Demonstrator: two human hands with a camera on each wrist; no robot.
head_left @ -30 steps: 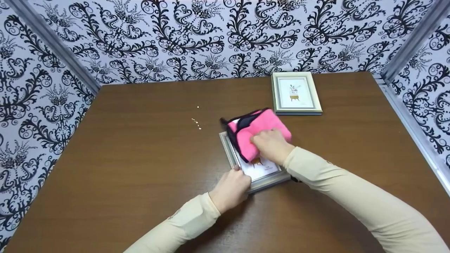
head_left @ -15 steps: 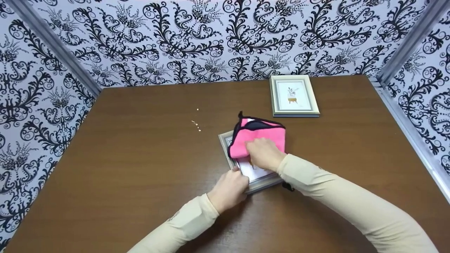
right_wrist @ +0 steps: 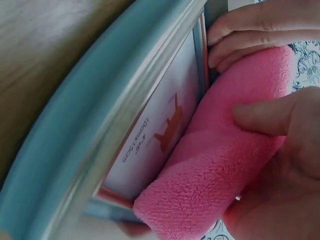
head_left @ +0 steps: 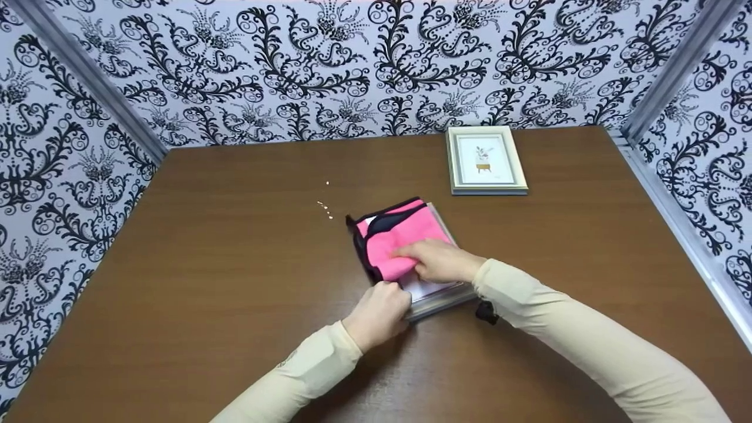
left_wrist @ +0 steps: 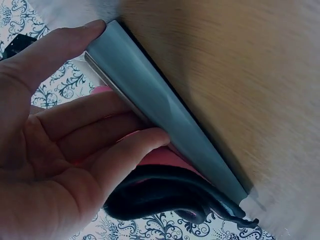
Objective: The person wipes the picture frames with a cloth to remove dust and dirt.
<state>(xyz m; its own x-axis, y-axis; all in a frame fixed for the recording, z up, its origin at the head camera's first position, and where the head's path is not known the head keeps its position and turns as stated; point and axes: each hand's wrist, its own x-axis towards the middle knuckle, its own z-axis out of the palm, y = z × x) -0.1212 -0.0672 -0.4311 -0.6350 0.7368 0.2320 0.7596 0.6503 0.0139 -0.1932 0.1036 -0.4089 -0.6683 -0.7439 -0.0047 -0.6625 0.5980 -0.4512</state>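
Note:
A picture frame (head_left: 443,302) lies face up and turned at an angle near the middle of the table. My left hand (head_left: 379,314) grips its near left side; in the left wrist view the thumb is at one end of the frame's side (left_wrist: 165,110) and the fingers lie over its front. A folded pink fleecy cloth (head_left: 405,235) with dark edging covers most of the frame's picture. My right hand (head_left: 443,261) holds this cloth, thumb on top, against the frame. Printed size text and part of a small drawing (right_wrist: 170,125) show beside the cloth in the right wrist view.
A second picture frame (head_left: 484,161) with a plant drawing lies at the back right, near the patterned wall (head_left: 317,64). Several small white bits (head_left: 326,210) are scattered on the brown tabletop (head_left: 223,247) left of the cloth. Metal rails run along the wall corners.
The cloth has slid over the frame with my right hand, lately towards the left, and now reaches past the frame's left edge. My left hand stays at the same side of the frame.

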